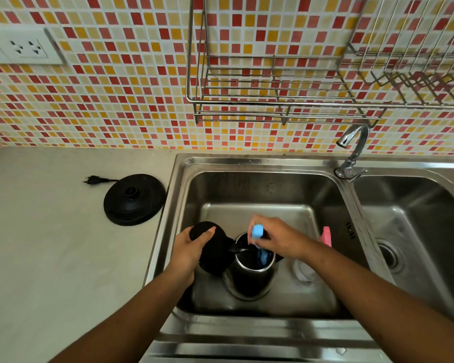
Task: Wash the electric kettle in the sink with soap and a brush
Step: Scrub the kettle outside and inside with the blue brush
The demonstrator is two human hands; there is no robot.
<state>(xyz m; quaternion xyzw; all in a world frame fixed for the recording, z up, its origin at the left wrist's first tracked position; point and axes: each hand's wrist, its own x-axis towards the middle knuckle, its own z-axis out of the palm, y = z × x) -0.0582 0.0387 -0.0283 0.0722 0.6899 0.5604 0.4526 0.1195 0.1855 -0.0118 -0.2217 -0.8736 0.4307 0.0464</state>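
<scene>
Wall (116, 100): small mosaic tiles, red, orange, yellow, cream, filling the frame from 9 through 12 to 3 o'clock. Bench (50, 244): pale grey, matte, taking the 7 to 9 o'clock part. Steel double sink (247, 162) set into it from 3 to 6 o'clock; the right basin shows a round drain (388, 255). Wire dish rack (273, 106) hung on the wall at 1 o'clock. Kettle (249, 279): steel body, upright in the left basin, at that basin's 6 o'clock, mouth open, its black lid (215, 255) swung back toward 9 o'clock. Black round kettle base (134, 199) on the bench just beside the sink's left rim, its plug (93, 180) lying loose at the base's 10 o'clock. Chrome tap (354, 145) on the divider between the basins, spout turned toward 9 o'clock. White wall socket (24, 47) at 10 o'clock. Left hand (192, 247) grips the lid, thumb on top. Right hand (278, 237) closed round a blue brush (258, 231), whose lower end reaches down inside the kettle mouth. Pink object (326, 235) at the kettle's 2 o'clock, partly hidden by the right wrist; cannot tell what it is.
</scene>
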